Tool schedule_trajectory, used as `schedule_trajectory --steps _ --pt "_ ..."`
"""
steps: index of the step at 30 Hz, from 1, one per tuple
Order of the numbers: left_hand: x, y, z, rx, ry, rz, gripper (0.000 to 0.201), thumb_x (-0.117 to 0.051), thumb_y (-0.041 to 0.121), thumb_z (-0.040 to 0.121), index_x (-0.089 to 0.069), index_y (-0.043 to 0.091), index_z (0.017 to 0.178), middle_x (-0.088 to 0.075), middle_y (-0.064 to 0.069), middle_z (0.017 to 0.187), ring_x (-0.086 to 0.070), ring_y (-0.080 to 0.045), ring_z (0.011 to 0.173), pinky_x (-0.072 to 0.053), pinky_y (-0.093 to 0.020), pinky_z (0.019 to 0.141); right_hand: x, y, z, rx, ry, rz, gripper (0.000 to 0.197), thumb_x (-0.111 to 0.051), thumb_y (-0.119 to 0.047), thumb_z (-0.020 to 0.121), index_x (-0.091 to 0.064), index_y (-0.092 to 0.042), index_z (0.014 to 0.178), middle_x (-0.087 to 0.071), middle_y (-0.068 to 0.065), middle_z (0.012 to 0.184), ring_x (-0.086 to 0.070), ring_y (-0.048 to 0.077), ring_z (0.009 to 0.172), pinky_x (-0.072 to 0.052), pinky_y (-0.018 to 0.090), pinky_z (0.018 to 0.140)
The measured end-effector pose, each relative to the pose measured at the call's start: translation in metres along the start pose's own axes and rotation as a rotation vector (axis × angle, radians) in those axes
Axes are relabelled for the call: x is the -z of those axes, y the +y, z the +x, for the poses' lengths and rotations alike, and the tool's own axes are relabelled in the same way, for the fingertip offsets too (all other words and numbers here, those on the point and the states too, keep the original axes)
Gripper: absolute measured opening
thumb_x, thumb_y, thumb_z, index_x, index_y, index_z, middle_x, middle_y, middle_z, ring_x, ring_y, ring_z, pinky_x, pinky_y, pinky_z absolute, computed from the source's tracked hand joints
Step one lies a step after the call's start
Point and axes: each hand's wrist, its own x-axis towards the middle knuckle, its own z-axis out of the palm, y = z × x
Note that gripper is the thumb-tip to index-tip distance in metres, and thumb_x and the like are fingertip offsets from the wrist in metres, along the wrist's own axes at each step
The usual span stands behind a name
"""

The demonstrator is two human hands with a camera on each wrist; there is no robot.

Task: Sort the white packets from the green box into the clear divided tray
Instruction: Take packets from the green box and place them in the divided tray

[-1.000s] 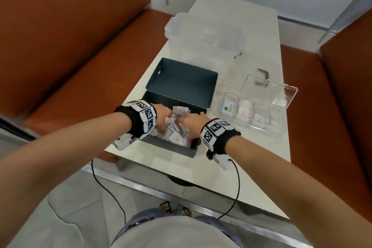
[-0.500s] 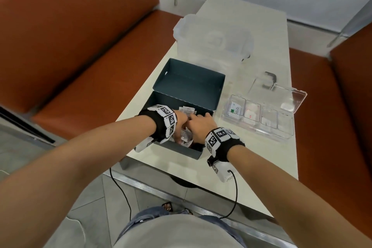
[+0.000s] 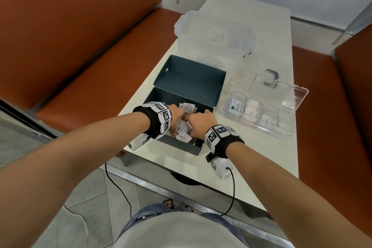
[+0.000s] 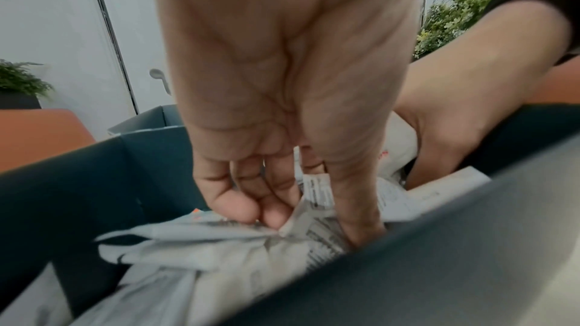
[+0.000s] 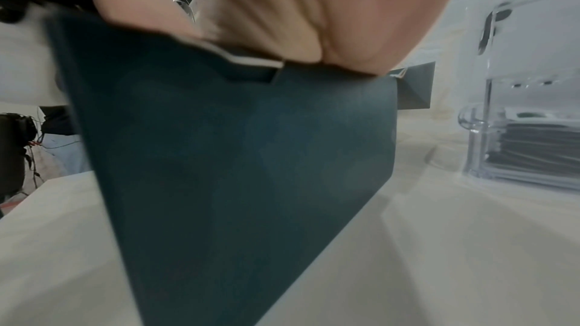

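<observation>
The dark green box [image 3: 181, 148] sits open at the near table edge, holding a heap of white packets [image 3: 182, 129]. Both hands reach into it side by side. My left hand [image 3: 181, 113] has its fingers curled down, and in the left wrist view my left hand [image 4: 282, 222] pinches a crumpled printed packet [image 4: 317, 197] between thumb and fingers. My right hand [image 3: 196, 119] dips in beside it; its fingers are hidden behind the box wall [image 5: 235, 158]. The clear divided tray [image 3: 285, 122] stands to the right with sorted packets [image 3: 235, 106] in its left compartments.
The tray's clear lid [image 3: 281, 90] is folded back behind it. A large lidded clear container [image 3: 215, 34] stands beyond the box's raised lid [image 3: 191, 78]. Orange benches [image 3: 90, 46] flank the narrow white table [image 3: 261, 157].
My left hand has moved right inside the box until it touches the right hand, and both have dug deeper into the packets. The box and tray have not moved.
</observation>
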Motion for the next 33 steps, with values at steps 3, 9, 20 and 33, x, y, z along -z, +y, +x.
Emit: schedule_trajectory --steps 3,9,20,33 --pt "0.002 0.0 -0.002 -0.014 -0.001 0.04 0.064 -0.083 0.031 0.072 -0.056 0.015 0.128 -0.063 -0.007 0.123 -0.061 -0.026 0.109 -0.047 -0.031 0.085 0.001 -0.001 0.0 0.0 -0.018 -0.008 0.021 -0.056 -0.043 0.085 -0.059 -0.031 0.103 -0.068 -0.006 0.089 -0.063 0.017 0.087 -0.033 0.034 0.083" --pt "0.012 0.0 -0.011 -0.033 0.069 0.069 0.057 -0.074 0.024 0.084 -0.051 0.017 0.135 -0.06 -0.012 0.126 -0.059 -0.03 0.113 -0.049 -0.037 0.091 0.005 -0.001 -0.002 -0.016 -0.057 -0.044 0.016 -0.057 -0.035 0.082 -0.058 -0.025 0.095 -0.064 -0.005 0.08 -0.062 0.018 0.083 -0.033 0.034 0.085" --pt "0.035 -0.028 -0.039 -0.048 0.421 -0.312 0.023 -0.073 0.013 0.083 -0.054 0.011 0.094 -0.056 -0.006 0.092 -0.053 -0.024 0.085 -0.04 -0.029 0.07 0.038 0.013 -0.008 -0.102 -0.057 0.591 0.051 -0.058 -0.007 0.082 -0.049 -0.014 0.132 -0.063 0.002 0.108 -0.057 0.016 0.094 -0.042 0.024 0.076" --pt "0.051 -0.024 -0.041 -0.162 0.597 -1.092 0.043 -0.068 0.006 0.087 -0.049 0.009 0.125 -0.062 -0.008 0.117 -0.064 -0.019 0.105 -0.06 -0.036 0.077 0.084 -0.003 -0.031 -0.217 0.07 2.042 0.036 -0.039 -0.005 0.097 -0.042 -0.001 0.132 -0.056 0.023 0.119 -0.063 0.03 0.087 -0.052 0.038 0.076"
